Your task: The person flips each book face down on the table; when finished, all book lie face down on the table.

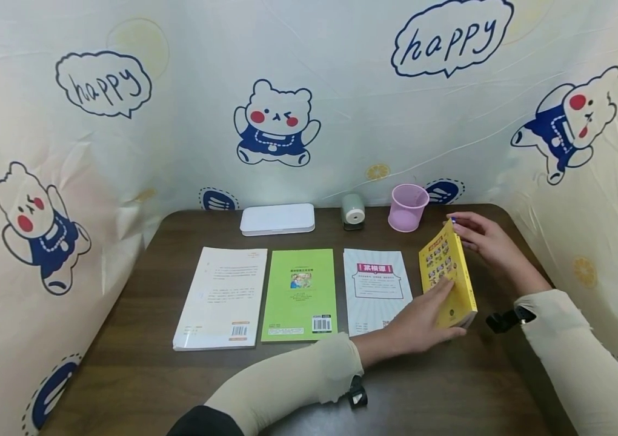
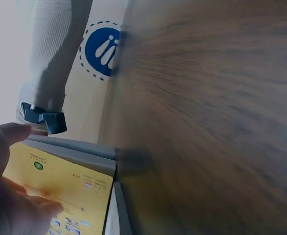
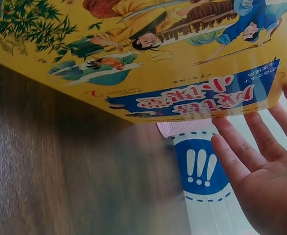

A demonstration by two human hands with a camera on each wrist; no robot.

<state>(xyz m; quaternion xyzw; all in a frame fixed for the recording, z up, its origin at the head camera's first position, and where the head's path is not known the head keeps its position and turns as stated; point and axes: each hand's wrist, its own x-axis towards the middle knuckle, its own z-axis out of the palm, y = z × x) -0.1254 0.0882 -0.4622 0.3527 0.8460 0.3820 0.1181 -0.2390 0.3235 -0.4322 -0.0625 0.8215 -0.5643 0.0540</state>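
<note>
A yellow paperback book (image 1: 445, 275) stands tilted at the right of the table, with rows of small pictures on the cover that faces left. My left hand (image 1: 420, 318) grips it by its lower end, fingers spread over that cover and thumb at the near bottom edge. At the upper far corner, my right hand (image 1: 478, 236) holds the book's edge with its fingertips. The right wrist view shows the other cover (image 3: 148, 63), with painted figures and a blue title band, and the fingers (image 3: 239, 147) along its edge.
Left of the yellow book lie a pale blue book (image 1: 377, 281), a green book (image 1: 299, 290) and a white book (image 1: 222, 297) in a row. Along the back stand a white flat case (image 1: 278, 219), a small green-grey device (image 1: 352, 211) and a pink cup (image 1: 407, 209). Printed cloth (image 1: 189, 139) surrounds the table.
</note>
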